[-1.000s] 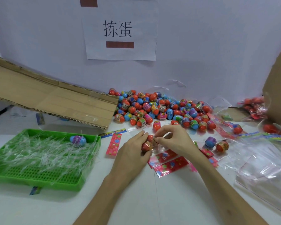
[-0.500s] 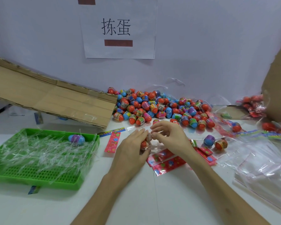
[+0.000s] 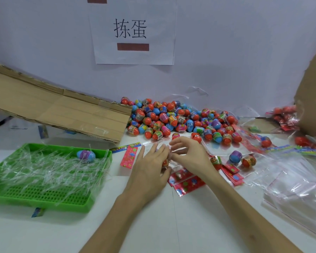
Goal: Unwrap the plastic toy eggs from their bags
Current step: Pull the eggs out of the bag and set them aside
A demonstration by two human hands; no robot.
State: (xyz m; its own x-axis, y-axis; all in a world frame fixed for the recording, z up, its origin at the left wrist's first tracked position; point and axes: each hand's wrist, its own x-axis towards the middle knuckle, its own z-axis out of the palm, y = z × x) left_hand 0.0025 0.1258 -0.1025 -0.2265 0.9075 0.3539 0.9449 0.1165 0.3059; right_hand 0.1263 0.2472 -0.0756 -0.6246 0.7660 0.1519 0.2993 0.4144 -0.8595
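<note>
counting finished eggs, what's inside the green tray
The green tray holds a tangle of clear plastic strips and one blue-purple egg near its far rim. Anything under the strips is hidden.

Setting: a hand-sorting and unpacking bench in a small workshop or packing room, not a home.

Evidence noted:
- A printed paper sign (image 3: 134,31) with two large Chinese characters and a red-brown bar is taped to a plain pale wall (image 3: 235,52), marking the station.
- A white table (image 3: 153,225) is set against that wall.
- A bulk heap of toy eggs (image 3: 171,117), many dozens of one product, is piled at the back of the table.
- A flattened cardboard sheet (image 3: 62,110) is propped at the left; a cardboard panel (image 3: 312,88) stands at the right.
- A green perforated tray (image 3: 44,204) is filled with clear plastic strips (image 3: 44,167).
- Clear bags (image 3: 295,181) are stacked at the right, and red printed cards (image 3: 188,184) are scattered beside them.
</note>
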